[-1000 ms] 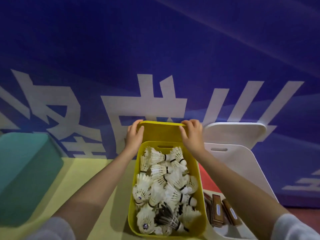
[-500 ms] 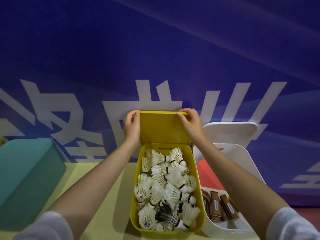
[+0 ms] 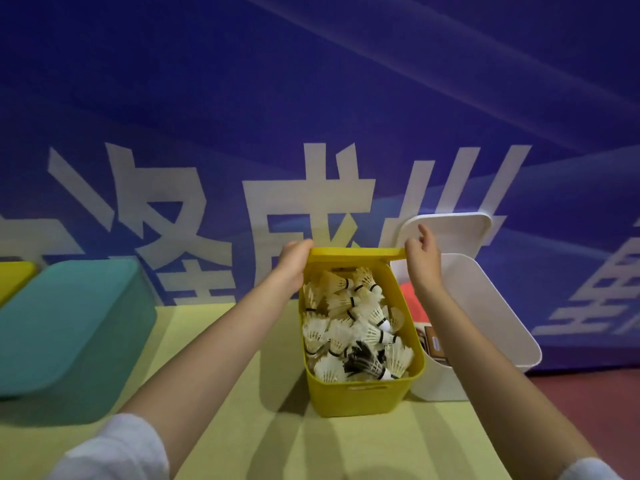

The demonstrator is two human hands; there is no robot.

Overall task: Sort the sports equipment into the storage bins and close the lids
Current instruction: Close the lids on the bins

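Observation:
A yellow bin [image 3: 360, 396] full of white shuttlecocks [image 3: 353, 327] stands on the yellow-green table. Its yellow lid [image 3: 356, 252] hovers nearly flat over the bin's far end, seen edge-on. My left hand [image 3: 294, 263] grips the lid's left end and my right hand [image 3: 420, 258] pinches its right end, forefinger lifted. Right of it stands an open white bin [image 3: 498, 327] holding brown boxes [image 3: 433, 344] and something red. A white lid [image 3: 450, 233] leans on the wall behind it.
A closed teal bin [image 3: 72, 327] sits at the left, with a yellow bin corner [image 3: 14, 278] beyond it. A blue banner wall [image 3: 311, 116] with white characters rises just behind the bins. The table [image 3: 277, 427] ends at the right, above red floor [image 3: 588, 403].
The yellow lid has tipped forward from standing upright behind the bin to nearly flat over its far end, both hands still on it. The view has tilted down.

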